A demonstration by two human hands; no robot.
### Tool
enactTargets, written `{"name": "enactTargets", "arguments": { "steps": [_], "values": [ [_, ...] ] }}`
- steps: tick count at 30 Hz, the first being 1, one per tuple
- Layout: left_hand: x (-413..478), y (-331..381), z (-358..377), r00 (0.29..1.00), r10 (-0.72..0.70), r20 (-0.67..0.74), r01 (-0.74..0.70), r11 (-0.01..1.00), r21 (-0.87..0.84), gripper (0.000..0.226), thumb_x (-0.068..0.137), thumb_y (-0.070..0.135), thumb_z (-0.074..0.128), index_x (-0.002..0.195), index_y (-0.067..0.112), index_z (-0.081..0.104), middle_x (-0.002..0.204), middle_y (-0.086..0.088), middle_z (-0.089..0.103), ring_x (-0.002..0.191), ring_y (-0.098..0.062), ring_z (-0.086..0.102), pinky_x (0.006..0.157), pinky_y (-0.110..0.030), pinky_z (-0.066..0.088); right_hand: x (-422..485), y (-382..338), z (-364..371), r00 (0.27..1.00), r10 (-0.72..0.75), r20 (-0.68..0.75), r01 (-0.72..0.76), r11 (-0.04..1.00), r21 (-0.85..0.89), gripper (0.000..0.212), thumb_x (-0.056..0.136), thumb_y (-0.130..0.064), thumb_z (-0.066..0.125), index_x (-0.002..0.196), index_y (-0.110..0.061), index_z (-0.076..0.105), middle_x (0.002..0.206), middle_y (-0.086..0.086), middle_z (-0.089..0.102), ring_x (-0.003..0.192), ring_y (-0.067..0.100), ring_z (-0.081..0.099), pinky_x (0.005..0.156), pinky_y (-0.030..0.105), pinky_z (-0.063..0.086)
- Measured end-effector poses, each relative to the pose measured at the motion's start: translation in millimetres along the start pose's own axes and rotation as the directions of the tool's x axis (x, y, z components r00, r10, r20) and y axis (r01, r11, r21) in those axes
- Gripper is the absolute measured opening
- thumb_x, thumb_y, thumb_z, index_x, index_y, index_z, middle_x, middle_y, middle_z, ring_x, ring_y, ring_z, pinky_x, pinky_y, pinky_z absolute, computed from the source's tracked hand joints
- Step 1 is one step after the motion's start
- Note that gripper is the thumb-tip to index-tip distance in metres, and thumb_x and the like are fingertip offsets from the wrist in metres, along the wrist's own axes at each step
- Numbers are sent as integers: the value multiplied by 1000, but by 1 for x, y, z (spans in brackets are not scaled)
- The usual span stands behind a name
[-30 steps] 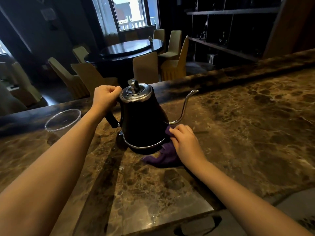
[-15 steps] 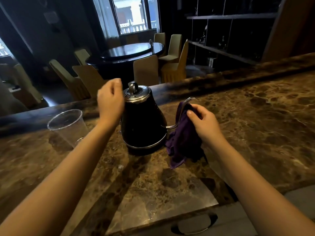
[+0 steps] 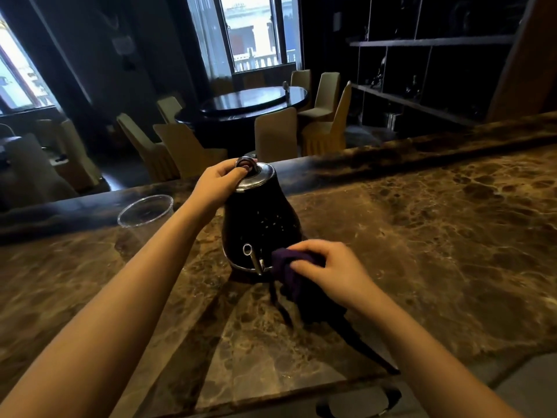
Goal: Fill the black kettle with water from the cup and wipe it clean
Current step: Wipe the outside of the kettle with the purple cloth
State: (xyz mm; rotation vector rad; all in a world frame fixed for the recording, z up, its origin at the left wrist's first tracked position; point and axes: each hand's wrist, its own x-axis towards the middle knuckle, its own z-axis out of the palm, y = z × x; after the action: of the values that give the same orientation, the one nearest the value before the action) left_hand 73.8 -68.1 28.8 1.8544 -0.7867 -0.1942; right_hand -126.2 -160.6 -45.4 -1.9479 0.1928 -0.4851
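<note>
Your glossy black conical kettle (image 3: 260,224) stands upright on the brown veined marble table (image 3: 422,236), near its far edge, with beads of water on its dark body and a polished steel lid (image 3: 256,176) on top. Its thin steel gooseneck spout (image 3: 251,257) points toward you. Your left hand (image 3: 218,182) rests on the lid, the fingers curled round the ring-shaped steel knob (image 3: 245,164), so that grip is closed on the knob. Your right hand (image 3: 328,271) is closed on a soft, crumpled dark purple cloth (image 3: 286,270), pressed against the lower right of the kettle just beside the spout's base; loose folds of it trail onto the table under your wrist. A clear plastic cup (image 3: 144,214) stands upright to the left of the kettle, apart from it, beyond your left forearm.
</note>
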Motion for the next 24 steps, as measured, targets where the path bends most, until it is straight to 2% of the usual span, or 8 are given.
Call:
{"name": "enactTargets", "arguments": {
  "steps": [4, 6, 8, 11, 14, 16, 20, 24],
  "values": [
    [3, 2, -6, 993, 24, 114, -20, 999, -37, 28, 90, 20, 49, 111, 28, 64, 111, 3, 66, 107, -15, 60, 97, -31, 46, 2, -5, -36, 923, -30, -384, 2, 997, -74, 23, 79, -4, 63, 96, -18, 62, 94, -1, 63, 91, 13, 57, 76, 11, 42],
    [5, 2, -9, 983, 24, 184, -18, 999, -34, 26, 91, 21, 48, 107, 33, 65, 110, 7, 66, 106, -13, 60, 95, -29, 46, 2, -3, -47, 878, -85, -471, -13, 980, -200, 24, 80, -10, 63, 101, -20, 56, 100, -2, 59, 93, 12, 53, 74, 18, 40],
    [8, 2, -12, 967, 26, 254, -18, 999, -34, 28, 91, 20, 47, 109, 33, 64, 111, 10, 66, 104, -11, 61, 91, -25, 47, 0, 8, -45, 921, -107, -375, -32, 938, -346, 29, 83, -21, 62, 110, -19, 52, 109, -3, 53, 101, 13, 49, 80, 20, 38],
    [12, 4, -17, 943, 24, 331, 1, 997, -73, 32, 92, 14, 45, 117, 24, 61, 113, 10, 66, 100, -4, 64, 80, -16, 50, -11, 39, -29, 998, 58, -23, -59, 773, -631, 47, 86, -44, 52, 129, -31, 42, 140, -5, 42, 124, 24, 35, 102, 39, 31],
    [15, 5, -19, 931, 11, 364, 27, 995, -100, 33, 93, 10, 44, 120, 20, 60, 116, 7, 65, 100, -4, 64, 78, -13, 50, -18, 59, -18, 998, 58, 27, -10, 560, -828, 55, 88, -46, 47, 138, -37, 27, 149, -4, 29, 125, 28, 32, 102, 42, 32],
    [17, 3, -18, 932, 5, 363, 29, 996, -88, 32, 93, 13, 44, 118, 24, 62, 118, 6, 65, 105, -8, 62, 81, -15, 51, -16, 57, -13, 999, -20, -40, -21, 583, -813, 47, 89, -31, 50, 134, -30, 36, 136, 2, 44, 112, 28, 40, 93, 40, 40],
    [19, 3, -18, 926, 14, 378, 13, 998, -67, 31, 93, 15, 44, 113, 29, 63, 120, 9, 63, 110, -7, 60, 83, -15, 49, -8, 25, -8, 967, -218, -132, 109, 822, -559, 39, 83, -12, 59, 120, -23, 55, 110, 3, 58, 102, 20, 48, 87, 32, 45],
    [19, 4, -18, 912, 42, 408, -4, 996, -92, 32, 94, 11, 41, 120, 21, 57, 118, 10, 61, 102, 1, 62, 81, -13, 48, 24, -31, 5, 817, -559, -140, 388, 713, -584, 39, 81, -13, 60, 120, -18, 56, 114, 8, 58, 101, 22, 45, 83, 29, 41]
  ]
}}
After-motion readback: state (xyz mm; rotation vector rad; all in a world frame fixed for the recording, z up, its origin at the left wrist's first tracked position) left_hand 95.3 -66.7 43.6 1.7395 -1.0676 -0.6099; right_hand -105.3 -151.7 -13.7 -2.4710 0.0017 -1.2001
